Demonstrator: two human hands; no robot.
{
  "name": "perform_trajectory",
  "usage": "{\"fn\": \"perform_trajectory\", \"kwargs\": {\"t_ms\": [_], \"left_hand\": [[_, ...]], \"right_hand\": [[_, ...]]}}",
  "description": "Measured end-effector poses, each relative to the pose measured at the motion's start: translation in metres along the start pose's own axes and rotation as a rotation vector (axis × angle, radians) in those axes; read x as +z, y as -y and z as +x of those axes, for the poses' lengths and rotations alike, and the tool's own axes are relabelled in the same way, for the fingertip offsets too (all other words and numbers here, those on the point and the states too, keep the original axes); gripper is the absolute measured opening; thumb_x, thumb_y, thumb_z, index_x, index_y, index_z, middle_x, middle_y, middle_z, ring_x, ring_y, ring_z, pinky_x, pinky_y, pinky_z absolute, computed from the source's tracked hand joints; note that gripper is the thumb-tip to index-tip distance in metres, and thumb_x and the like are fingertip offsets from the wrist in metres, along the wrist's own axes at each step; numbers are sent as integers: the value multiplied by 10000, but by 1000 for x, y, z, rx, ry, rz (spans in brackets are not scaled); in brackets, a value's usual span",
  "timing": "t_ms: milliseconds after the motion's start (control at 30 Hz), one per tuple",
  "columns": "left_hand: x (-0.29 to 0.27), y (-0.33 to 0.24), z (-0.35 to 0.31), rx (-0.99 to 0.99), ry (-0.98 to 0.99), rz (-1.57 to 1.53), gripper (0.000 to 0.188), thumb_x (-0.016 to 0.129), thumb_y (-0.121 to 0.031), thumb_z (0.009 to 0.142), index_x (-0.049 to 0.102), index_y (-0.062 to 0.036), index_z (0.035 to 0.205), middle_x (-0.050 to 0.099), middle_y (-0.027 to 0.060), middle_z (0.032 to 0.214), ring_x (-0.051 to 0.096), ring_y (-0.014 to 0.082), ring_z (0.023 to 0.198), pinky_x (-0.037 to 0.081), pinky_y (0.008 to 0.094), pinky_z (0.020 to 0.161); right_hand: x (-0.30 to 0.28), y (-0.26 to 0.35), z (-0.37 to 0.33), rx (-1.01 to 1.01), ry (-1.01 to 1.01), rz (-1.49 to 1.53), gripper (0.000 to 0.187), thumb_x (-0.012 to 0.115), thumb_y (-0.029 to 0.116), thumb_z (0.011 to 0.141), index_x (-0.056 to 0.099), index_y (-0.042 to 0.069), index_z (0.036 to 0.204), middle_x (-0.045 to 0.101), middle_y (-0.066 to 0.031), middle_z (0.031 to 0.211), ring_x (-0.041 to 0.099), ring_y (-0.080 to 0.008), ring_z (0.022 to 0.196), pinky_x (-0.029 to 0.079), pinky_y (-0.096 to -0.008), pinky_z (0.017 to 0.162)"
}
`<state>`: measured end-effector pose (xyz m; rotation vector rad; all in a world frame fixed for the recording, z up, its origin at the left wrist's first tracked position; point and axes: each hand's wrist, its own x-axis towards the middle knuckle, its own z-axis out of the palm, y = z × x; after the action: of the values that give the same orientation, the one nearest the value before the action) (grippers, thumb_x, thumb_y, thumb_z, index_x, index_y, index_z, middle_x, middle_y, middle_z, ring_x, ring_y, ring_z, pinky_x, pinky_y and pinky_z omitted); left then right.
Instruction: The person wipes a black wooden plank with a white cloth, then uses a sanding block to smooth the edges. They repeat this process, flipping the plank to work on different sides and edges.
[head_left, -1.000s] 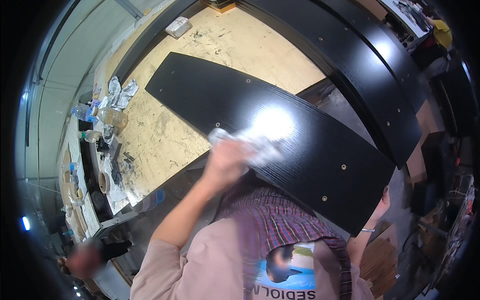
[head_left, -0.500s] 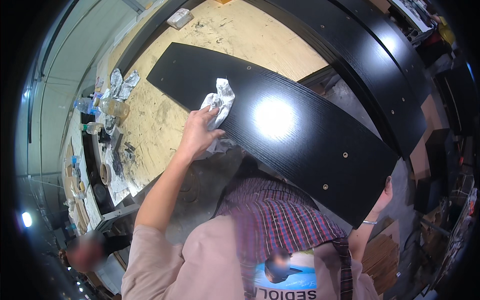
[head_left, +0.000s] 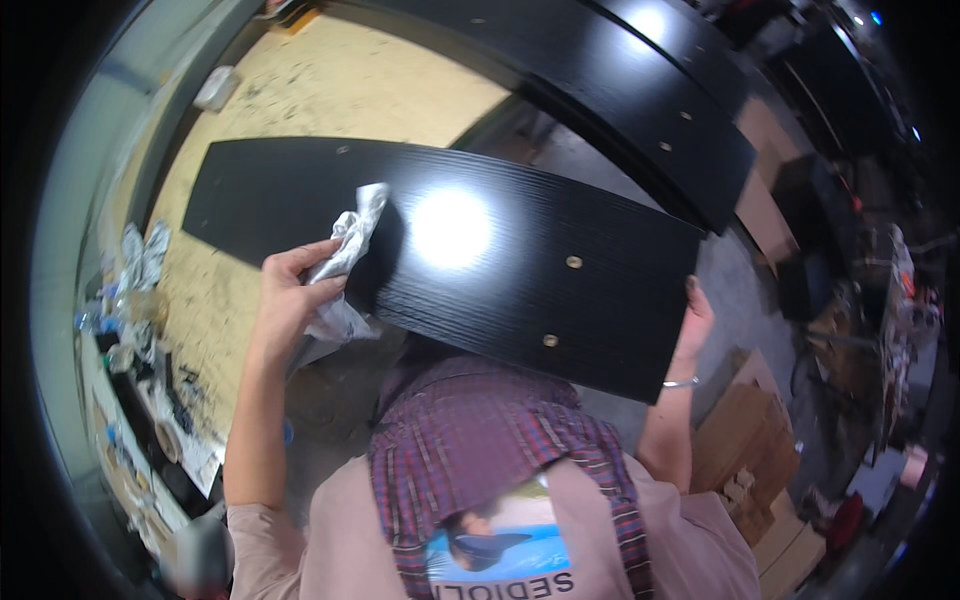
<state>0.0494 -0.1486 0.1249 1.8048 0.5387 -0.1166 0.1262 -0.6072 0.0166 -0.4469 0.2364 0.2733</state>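
A long black wood-grain board [head_left: 500, 290] with curved edges and brass-coloured inserts lies slantwise before me, its far left end over the pale worktable. My left hand [head_left: 297, 285] pinches a crumpled, stained white rag [head_left: 350, 245] close to the board's near left edge; whether the rag touches the surface I cannot tell. At the board's right end my right hand [head_left: 697, 322] grips the edge, with the fingers partly hidden by the panel. A bright light glares off the middle of the board.
More black panels [head_left: 600, 80] extend across the back right. The pale worktable [head_left: 330, 80] carries a small wrapped block [head_left: 217, 88]. Bottles [head_left: 120, 358], another rag [head_left: 150, 255] and tape [head_left: 168, 440] crowd the left side. Cardboard boxes [head_left: 745, 430] stand at lower right.
The rag has lifted and turned with my left hand, which was pressing it on the board. My view has shifted, so the board lies more level and lower left. My right hand keeps its hold.
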Motion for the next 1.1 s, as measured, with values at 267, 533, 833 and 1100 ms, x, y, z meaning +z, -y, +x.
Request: {"fn": "perform_trajectory", "kwargs": {"t_ms": [267, 533, 833, 1100], "left_hand": [[200, -81, 30, 716, 554, 209, 475, 704, -205, 811, 610, -90, 1262, 599, 161, 1172, 561, 294, 1114, 400, 410, 1025], [63, 14, 10, 625, 756, 368, 459, 559, 120, 665, 729, -89, 1036, 654, 80, 1219, 575, 255, 1197, 418, 463, 1062], [229, -58, -34, 1255, 631, 608, 615, 717, -228, 801, 508, -157, 1375, 479, 106, 1422, 403, 331, 1334, 326, 527, 1075], [135, -53, 116, 753, -117, 416, 407, 491, 88, 848, 617, -49, 1210, 691, 133, 881, 687, 202, 802, 554, 307, 712]], "right_hand": [[53, -7, -7, 33, 63, 55, 315, 487, 190, 974, 630, -53, 1117, 661, -209, 1137, 660, -298, 1016, 531, -415, 915], [30, -9, -4, -17, 48, 46, 297, 461, 191, 1006, 565, 45, 1242, 629, -95, 1207, 609, -223, 1091, 490, -347, 953], [23, 1, -3, 174, 248, 64, 392, 402, 359, 1028, 559, 68, 1237, 625, -117, 1182, 615, -238, 1068, 492, -376, 951], [37, -14, -25, -61, 0, -133, 507, 545, -37, 879, 450, 70, 1365, 563, -108, 1263, 575, -233, 1132, 479, -356, 973]]}}
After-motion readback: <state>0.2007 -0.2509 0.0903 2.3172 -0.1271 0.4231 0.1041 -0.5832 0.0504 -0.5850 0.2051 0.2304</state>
